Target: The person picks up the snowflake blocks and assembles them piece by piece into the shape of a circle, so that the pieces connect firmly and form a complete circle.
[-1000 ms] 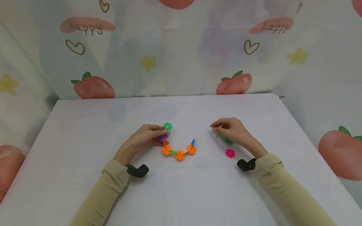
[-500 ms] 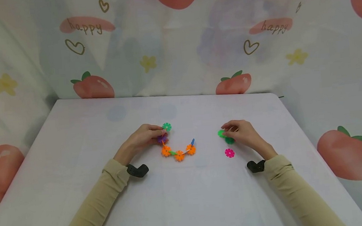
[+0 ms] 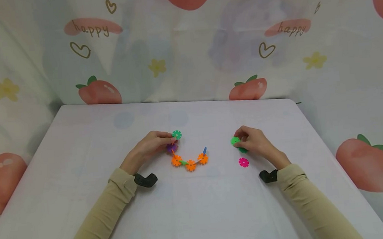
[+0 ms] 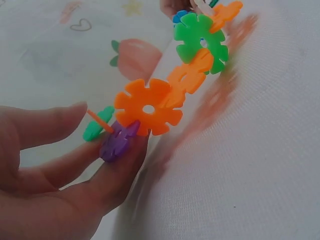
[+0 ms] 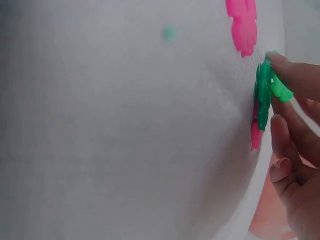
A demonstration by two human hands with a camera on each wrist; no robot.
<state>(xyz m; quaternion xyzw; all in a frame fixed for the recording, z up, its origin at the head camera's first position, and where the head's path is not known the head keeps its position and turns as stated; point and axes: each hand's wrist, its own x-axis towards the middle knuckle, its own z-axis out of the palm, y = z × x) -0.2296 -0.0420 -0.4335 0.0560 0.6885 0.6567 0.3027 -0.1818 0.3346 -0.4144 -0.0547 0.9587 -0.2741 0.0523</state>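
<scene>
My left hand [image 3: 151, 144] holds one end of a curved chain of interlocked notched plastic snowflake discs. In the left wrist view, the fingers are around a purple disc [image 4: 119, 142], with a teal-green disc [image 4: 98, 123] behind it. From there the chain runs through an orange disc [image 4: 148, 107] and a green disc [image 4: 201, 40]. A blue disc [image 3: 204, 150] stands at its other end. My right hand [image 3: 255, 142] pinches a light green snowflake disc [image 3: 235, 141] at its edge. Right under the fingers lies a dark green disc [image 5: 263, 95], partly covered.
A pink disc [image 3: 243, 162] lies on the white-covered table [image 3: 199, 212] just in front of the right hand. More pink [image 5: 255, 135] shows beneath the dark green disc. A printed fabric backdrop [image 3: 187, 60] stands behind the table.
My right hand has drawn back to the right, uncovering the light green disc, then its fingertips have come in onto it. The left hand and chain have stayed nearly still.
</scene>
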